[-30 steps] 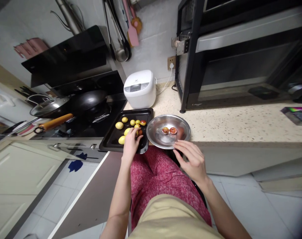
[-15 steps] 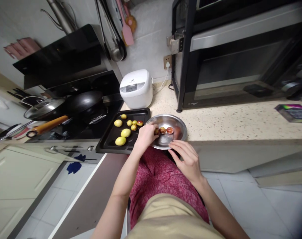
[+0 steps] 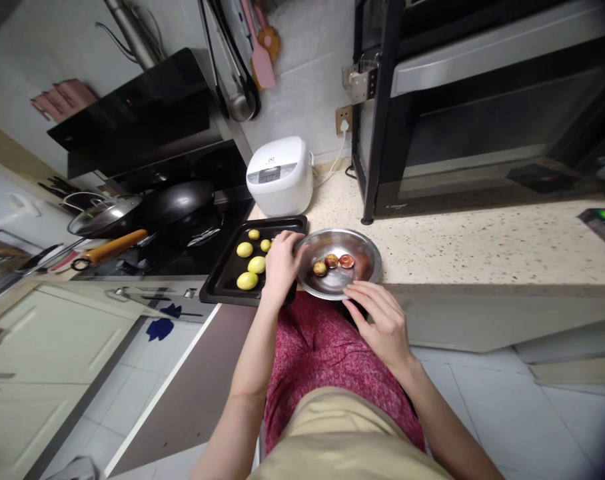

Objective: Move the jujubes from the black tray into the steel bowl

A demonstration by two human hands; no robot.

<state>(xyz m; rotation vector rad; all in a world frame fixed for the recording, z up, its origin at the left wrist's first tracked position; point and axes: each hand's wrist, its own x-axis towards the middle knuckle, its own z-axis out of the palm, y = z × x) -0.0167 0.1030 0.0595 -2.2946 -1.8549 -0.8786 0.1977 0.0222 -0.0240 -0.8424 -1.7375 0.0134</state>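
A shallow metal bowl [image 3: 322,291] sits at the counter's front edge, holding several small round brown-and-yellow fruits that look like jujubes [image 3: 331,261]. My right hand [image 3: 380,323] grips its near right rim, fingertips on the rim and thumb below. To the left, a black baking tray [image 3: 221,283] carries larger yellow-green oval fruits [image 3: 247,281] and smaller yellow ones [image 3: 254,235]. Over the tray's right side is my left hand [image 3: 282,265], its thumb and fingers apart. It hides some of the small fruits beneath it.
A white rice cooker [image 3: 280,177] stands behind the tray. On the left are a stove with a black wok [image 3: 177,203] and a lidded pan whose wooden handle [image 3: 115,248] points toward me. A black-framed rack with an oven [image 3: 482,140] stands at right.
My left hand has moved left from inside the bowl to above the tray, leaving a small fruit in the bowl beside the others. My right hand stays at the rim.
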